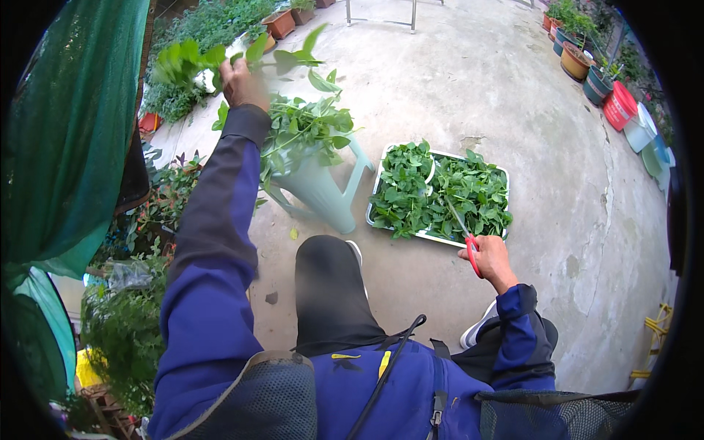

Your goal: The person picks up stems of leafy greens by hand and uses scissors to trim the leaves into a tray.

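Note:
My left hand, blurred, is raised at the upper left, shut on a long leafy green stem. Just below it, a heap of cut leafy stems covers the top of a pale green plastic stool. My right hand grips scissors with red handles. Their blades point over a white-rimmed tray on the concrete floor. Green leafy shoots fill that tray, and part of a white curved divider or handle shows among them.
Potted plants and buckets, including a red bucket, line the right edge. Green netting hangs at the left beside dense plants. Metal legs of some furniture stand at the far end. My knee is close to the stool.

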